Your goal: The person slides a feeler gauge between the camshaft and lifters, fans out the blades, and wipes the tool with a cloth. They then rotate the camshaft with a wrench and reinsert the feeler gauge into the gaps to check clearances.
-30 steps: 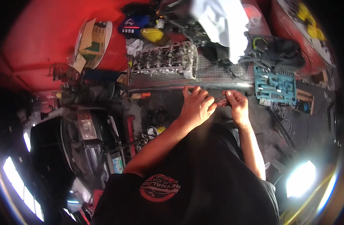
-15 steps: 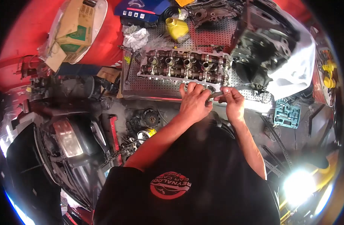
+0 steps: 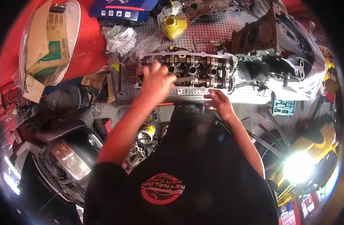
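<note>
A cylinder head with camshafts and round plug tubes lies lengthwise on a perforated metal bench top. My left hand is over its left half, smeared by motion, with its fingers curled. A thin flat grey metal strip, also blurred, sticks out of that hand to the right above the camshaft. Close to the head's front edge is my right hand, its fingers apart and nothing visible in them.
Behind the head stand a yellow oil bottle, crumpled white cloth and a blue box. An engine block is at the right. A cardboard box sits at left; a bright lamp shines at lower right.
My left hand has moved left over the cylinder head, taking the metal strip with it. My right hand has let go of the strip and opened. The view has shifted.
</note>
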Tool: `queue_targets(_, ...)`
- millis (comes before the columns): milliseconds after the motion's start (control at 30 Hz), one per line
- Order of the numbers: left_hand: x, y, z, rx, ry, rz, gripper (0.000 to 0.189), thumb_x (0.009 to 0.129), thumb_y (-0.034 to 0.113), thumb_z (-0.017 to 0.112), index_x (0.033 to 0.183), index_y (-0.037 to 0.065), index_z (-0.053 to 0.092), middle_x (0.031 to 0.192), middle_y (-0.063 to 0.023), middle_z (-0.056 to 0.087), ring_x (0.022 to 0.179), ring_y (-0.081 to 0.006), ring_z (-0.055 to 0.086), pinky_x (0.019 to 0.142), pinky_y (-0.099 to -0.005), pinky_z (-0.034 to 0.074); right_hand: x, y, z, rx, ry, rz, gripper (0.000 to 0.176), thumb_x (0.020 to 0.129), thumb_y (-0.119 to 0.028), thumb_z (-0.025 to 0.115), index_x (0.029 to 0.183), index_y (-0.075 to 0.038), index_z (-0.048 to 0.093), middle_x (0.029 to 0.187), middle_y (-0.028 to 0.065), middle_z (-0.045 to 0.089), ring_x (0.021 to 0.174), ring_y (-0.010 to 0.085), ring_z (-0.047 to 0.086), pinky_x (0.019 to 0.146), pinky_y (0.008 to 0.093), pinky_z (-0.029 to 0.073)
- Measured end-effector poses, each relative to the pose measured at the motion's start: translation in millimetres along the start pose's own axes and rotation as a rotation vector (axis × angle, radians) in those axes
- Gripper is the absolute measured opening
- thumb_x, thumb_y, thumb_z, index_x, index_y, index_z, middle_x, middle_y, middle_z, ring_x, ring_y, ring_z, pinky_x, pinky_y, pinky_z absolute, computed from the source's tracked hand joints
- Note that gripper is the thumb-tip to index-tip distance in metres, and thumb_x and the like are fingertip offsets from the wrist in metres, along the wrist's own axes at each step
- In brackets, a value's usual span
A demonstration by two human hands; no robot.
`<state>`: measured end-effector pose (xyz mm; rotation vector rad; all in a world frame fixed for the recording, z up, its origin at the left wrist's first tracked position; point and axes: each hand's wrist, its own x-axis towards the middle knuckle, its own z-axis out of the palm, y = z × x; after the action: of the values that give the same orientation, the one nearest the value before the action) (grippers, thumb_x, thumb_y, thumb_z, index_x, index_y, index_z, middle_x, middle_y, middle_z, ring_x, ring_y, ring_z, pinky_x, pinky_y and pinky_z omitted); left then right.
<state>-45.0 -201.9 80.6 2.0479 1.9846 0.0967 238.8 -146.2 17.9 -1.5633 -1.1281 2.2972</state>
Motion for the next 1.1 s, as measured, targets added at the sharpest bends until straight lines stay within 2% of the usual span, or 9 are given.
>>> queue_targets(133,58.6,-44.3,-22.9,0.247,-0.268,0.159,0.014,0.078,0.024,0.072,0.087,0.014,0.073,0.106,-0.0077,0.065,0.114,-0.0248,0.050,0.095,-0.0511,0.034,7.2,52.9,-31.2,-0.120,0.085,0.061,0.040,0.100,-0.035,0.055,0.124,-0.003,0.056,0.112,0.0137,0.067,0.089,0.0203,0.067,0.073,0.0312,0.053)
queue_targets(200,93.5,-44.0,-14.9,0.290,-0.451,0.237,0.011,0.079,0.020,0.069,0.086,0.013,0.074,0.112,-0.0091,0.066,0.119,-0.0242,0.049,0.100,-0.0516,0.033,-0.3,68.5,-45.6,-0.130,0.141,0.087,0.039,0.099,-0.034,0.056,0.124,-0.003,0.056,0.112,0.0128,0.068,0.089,0.0196,0.067,0.072,0.0308,0.053)
queue_targets(333,129.4,-21.5,14.6,0.458,-0.649,0.420,0.013,0.079,0.014,0.065,0.085,0.011,0.077,0.113,-0.0062,0.068,0.125,-0.0205,0.048,0.105,-0.0496,0.030,-27.9,80.9,-61.4,-0.075,0.313,0.131,0.037,0.098,-0.030,0.056,0.122,-0.002,0.058,0.109,0.0118,0.068,0.086,0.0187,0.068,0.071,0.0310,0.053)
queue_targets(433,135.9,-10.0,15.3,0.494,-0.670,0.545,0.009,0.079,0.018,0.069,0.081,0.014,0.077,0.097,-0.0006,0.072,0.114,-0.0176,0.051,0.099,-0.0456,0.032,-44.4,92.8,-67.2,-0.042,0.404,0.166,0.036,0.097,-0.029,0.058,0.119,-0.001,0.060,0.106,0.0118,0.070,0.086,0.0184,0.068,0.073,0.0303,0.054)
queue_targets(533,143.9,-5.6,12.6,0.487,-0.741,0.549,0.010,0.081,0.022,0.069,0.081,0.014,0.076,0.094,0.0004,0.072,0.110,-0.0166,0.051,0.097,-0.0442,0.032,-45.8,120.6,-75.1,0.027,0.412,0.135,0.034,0.097,-0.026,0.061,0.119,0.000,0.060,0.106,0.0125,0.069,0.087,0.0189,0.068,0.077,0.0299,0.055)
queue_targets(633,152.1,3.1,15.3,0.473,-0.784,0.554,0.011,0.082,0.023,0.069,0.082,0.015,0.076,0.094,0.0011,0.072,0.110,-0.0161,0.051,0.097,-0.0435,0.031,-43.1,128.0,-74.9,0.029,0.428,0.114,0.032,0.097,-0.025,0.061,0.118,0.000,0.061,0.105,0.0122,0.070,0.086,0.0191,0.068,0.077,0.0295,0.055)
queue_targets(800,148.4,6.5,34.2,0.610,-0.708,0.664,0.013,0.084,0.026,0.068,0.082,0.017,0.077,0.091,0.0019,0.071,0.102,-0.0160,0.050,0.098,-0.0414,0.032,-40.0,113.1,-78.2,0.089,0.417,0.133,0.033,0.098,-0.025,0.060,0.119,0.000,0.060,0.107,0.0127,0.069,0.087,0.0191,0.068,0.077,0.0295,0.055)
queue_targets(900,134.4,1.4,43.3,0.633,-0.596,0.643,0.012,0.083,0.025,0.068,0.081,0.016,0.077,0.091,0.0009,0.071,0.102,-0.0172,0.050,0.097,-0.0413,0.033,-40.6,111.6,-83.7,0.106,0.412,0.142,0.034,0.098,-0.025,0.060,0.121,0.000,0.059,0.108,0.0132,0.069,0.088,0.0197,0.068,0.078,0.0297,0.055)
queue_targets(1100,122.7,4.7,43.2,0.698,-0.539,0.665,0.016,0.082,0.026,0.066,0.084,0.016,0.078,0.097,-0.0005,0.070,0.105,-0.0187,0.049,0.095,-0.0421,0.035,-35.2,109.4,-91.7,0.060,0.397,0.138,0.036,0.098,-0.028,0.059,0.121,-0.001,0.058,0.109,0.0131,0.069,0.088,0.0203,0.068,0.078,0.0302,0.055)
